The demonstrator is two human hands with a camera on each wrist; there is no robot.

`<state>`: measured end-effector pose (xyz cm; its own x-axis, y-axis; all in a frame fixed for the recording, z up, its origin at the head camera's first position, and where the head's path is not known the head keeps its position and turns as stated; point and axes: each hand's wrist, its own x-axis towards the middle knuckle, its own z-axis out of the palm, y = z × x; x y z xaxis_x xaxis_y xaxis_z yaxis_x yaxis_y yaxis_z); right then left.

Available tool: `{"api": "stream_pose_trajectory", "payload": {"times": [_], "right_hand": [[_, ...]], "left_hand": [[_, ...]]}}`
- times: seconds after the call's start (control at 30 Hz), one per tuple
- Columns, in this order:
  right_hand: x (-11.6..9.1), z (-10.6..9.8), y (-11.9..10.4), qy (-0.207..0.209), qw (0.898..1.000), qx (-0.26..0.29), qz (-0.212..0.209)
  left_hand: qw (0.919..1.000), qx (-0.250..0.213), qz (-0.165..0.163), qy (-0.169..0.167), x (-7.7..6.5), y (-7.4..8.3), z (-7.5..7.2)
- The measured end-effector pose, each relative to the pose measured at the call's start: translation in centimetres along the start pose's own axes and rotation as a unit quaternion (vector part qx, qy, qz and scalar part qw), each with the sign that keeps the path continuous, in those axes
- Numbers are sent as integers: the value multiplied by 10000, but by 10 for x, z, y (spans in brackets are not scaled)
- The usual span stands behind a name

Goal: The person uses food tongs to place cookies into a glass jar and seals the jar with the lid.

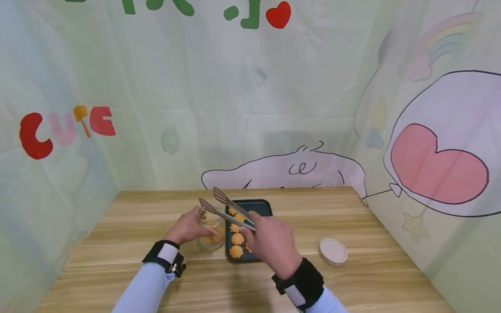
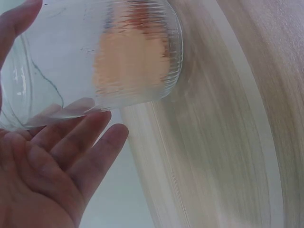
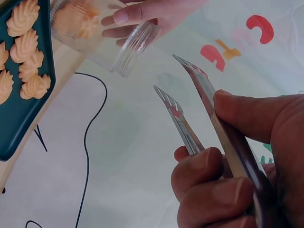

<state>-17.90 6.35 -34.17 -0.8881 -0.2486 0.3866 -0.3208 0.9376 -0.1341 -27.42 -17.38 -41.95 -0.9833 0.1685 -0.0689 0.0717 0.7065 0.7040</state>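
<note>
On the table (image 1: 313, 217), the tray (image 1: 260, 208) lies between the jar (image 1: 213, 225), just left, and the lid (image 1: 333, 252), well right. Cookies (image 1: 236, 239) sit in the jar and on the tray. The tongs (image 1: 235, 219) are above the tray's left side, 2 tips toward far left.

1. The wood-grain tabletop (image 1: 379, 282) is carrying the whole show, its light and darker brown streaks running from side to side!
2. And a dark teal rectangular tray (image 1: 256, 208) with rounded corners is lying flat near the middle, its long sides running front to back.
3. Right beside it on the left, a clear glass jar (image 1: 219, 244) is standing base down on the wood!
4. Over on the right, a round, pale pinkish lid (image 1: 333, 251) is lying flat, well apart from the tray and jar.
</note>
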Motion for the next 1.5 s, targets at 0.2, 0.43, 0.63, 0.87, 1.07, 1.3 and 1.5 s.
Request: {"api": "stream_pose_trajectory", "payload": {"times": [0.2,0.43,0.63,0.87,1.07,1.3,1.5], "right_hand": [[-1,-2,5,51,9998,160,117],[-2,-2,15,-16,9991,209,381],[-2,0,28,-171,9970,251,705],[-2,6,45,-409,9930,224,1088],[-3,15,58,-500,9903,105,1291],[3,36,64,-758,9870,-104,1411],[10,51,68,-1108,9821,-91,1521]], "left_hand": [[9999,127,34,42,0,0,1],[9998,120,93,108,1,-2,1],[10000,1,22,88,-1,-1,2],[9999,-83,6,68,0,-3,3],[9996,-281,11,44,0,-5,2],[9988,-485,42,-22,1,-6,2],[9979,-633,117,-38,3,-5,5]]}}
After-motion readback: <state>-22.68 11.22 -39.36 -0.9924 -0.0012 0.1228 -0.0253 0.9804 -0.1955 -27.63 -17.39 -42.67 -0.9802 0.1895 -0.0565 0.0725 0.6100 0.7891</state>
